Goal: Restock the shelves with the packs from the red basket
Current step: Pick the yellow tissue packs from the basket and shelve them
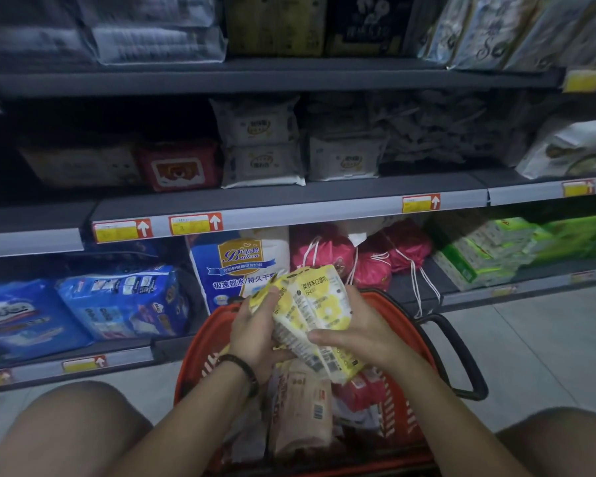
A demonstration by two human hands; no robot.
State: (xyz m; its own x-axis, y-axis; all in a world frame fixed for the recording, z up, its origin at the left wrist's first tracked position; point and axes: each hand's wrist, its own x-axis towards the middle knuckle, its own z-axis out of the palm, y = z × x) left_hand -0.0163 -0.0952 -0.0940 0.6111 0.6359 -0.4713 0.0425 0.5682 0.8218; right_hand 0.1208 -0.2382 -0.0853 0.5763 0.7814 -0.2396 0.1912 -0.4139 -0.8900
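Note:
A red basket [195, 370] stands on the floor between my knees, in front of the shelves. Above it I hold a bundle of yellow-and-white wipe packs [315, 313]. My left hand [255, 333] grips the bundle's left side and underside. My right hand [355, 330] clasps its right side, thumb across the front. Inside the basket lie a beige pack [300, 407] with a barcode and some red packs [360, 390], partly hidden by my arms. White wipe packs [262, 142] are stacked on the middle shelf [289, 204].
The basket's black handle [461, 356] sticks out to the right. Blue diaper packs [117, 304], a large white pack [241, 259], pink drawstring bags [369, 256] and green packs [489, 253] fill the bottom shelf. A red pack [179, 166] sits left of the white wipes. Grey floor lies right.

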